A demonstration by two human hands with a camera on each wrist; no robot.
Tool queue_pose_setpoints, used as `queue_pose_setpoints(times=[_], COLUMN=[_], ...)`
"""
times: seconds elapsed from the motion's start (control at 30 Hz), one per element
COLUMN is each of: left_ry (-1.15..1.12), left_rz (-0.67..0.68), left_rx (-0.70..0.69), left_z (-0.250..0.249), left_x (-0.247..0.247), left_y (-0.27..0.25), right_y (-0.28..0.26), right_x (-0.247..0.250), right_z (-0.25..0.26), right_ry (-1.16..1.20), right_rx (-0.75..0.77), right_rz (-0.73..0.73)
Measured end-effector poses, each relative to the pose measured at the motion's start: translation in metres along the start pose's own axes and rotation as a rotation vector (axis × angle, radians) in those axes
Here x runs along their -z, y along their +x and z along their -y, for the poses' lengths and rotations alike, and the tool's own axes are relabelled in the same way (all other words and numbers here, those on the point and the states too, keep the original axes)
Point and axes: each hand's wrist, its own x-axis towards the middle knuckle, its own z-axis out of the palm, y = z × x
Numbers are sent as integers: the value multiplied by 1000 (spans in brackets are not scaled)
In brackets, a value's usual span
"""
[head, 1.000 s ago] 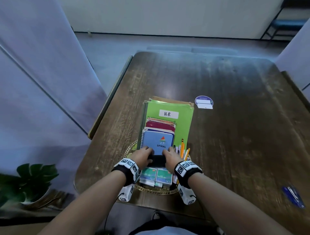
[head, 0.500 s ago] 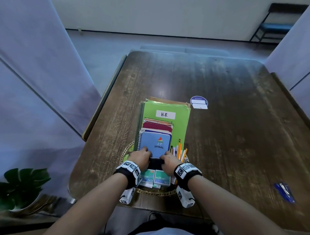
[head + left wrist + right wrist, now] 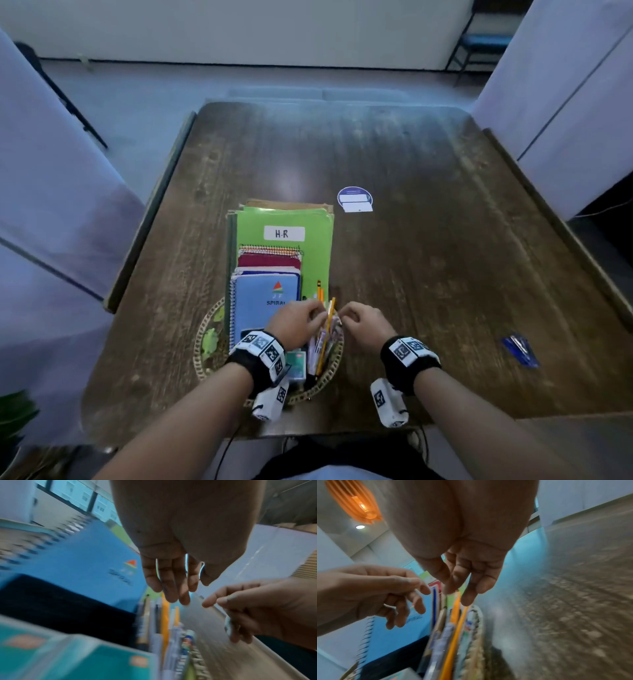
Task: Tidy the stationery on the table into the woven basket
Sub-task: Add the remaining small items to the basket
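The woven basket (image 3: 202,346) stands at the near table (image 3: 445,274) edge, full of notebooks (image 3: 263,308) and pencils (image 3: 327,329). The left hand (image 3: 296,325) and right hand (image 3: 364,325) hover above the pencils, fingers loosely bent, holding nothing.

Dim, bluish, motion-blurred wrist views

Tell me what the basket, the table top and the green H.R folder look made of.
Woven basket: looks like natural fibre or cane, tan and matt, with an open braided rim. Table: seems to be dark wood, grain streaks showing, worn with a dull sheen under the light. Green folder: probably card or thin plastic, smooth and flat; the pictures cannot settle which.
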Motion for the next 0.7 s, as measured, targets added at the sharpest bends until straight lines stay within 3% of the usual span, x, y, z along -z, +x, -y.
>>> queue_pose_setpoints(times=[0.3,0.53,0.63,0.7], left_ry=[87,253,286,286], left_rz=[295,524,588,607], left_rx=[-189,-179,-178,-169], left_z=[-129,-236,-271,-293], left_x=[-76,-162,-198,-221], left_y=[70,135,154,164], right_y=[-24,-42,-55,-60], right_x=[91,172,190,194], right_z=[-129,-252,-305,-334], right_ry=[-56,-158,-258,-253], right_rx=[-271,-490,-621,-664], right_rz=[-108,-158,-215,-166])
